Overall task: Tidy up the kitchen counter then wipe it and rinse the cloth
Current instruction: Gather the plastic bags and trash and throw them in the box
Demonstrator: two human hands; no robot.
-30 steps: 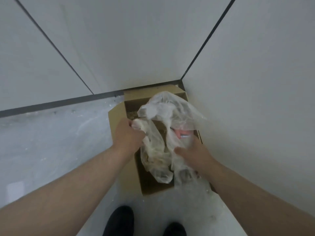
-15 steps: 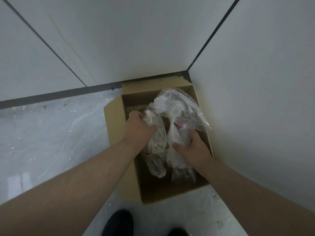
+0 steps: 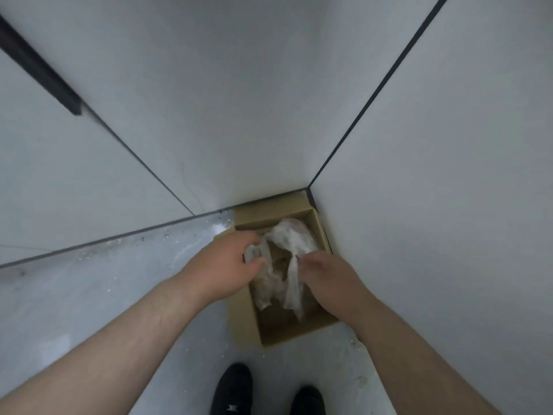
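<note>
Stands over an open cardboard box on the speckled grey floor, pushed into the far right corner at the meeting of pale wall panels split by dark seams. Reaches down toward it with both bare arms. Grips with the left hand a bunch of the crumpled clear plastic bag at the box's left rim, fingers curled round the film and thumb closing in from below. Pinches with the right hand another fold of the same bag, fingers bent together over a strip hanging down into the box. Holds the bag mostly inside the box, bulk bunched toward the far end, two limp tails trailing toward the near end. Cannot make out the brownish contents under the film through the blur. Plants two black shoes on the floor near the bottom edge, short of the box's near wall.
</note>
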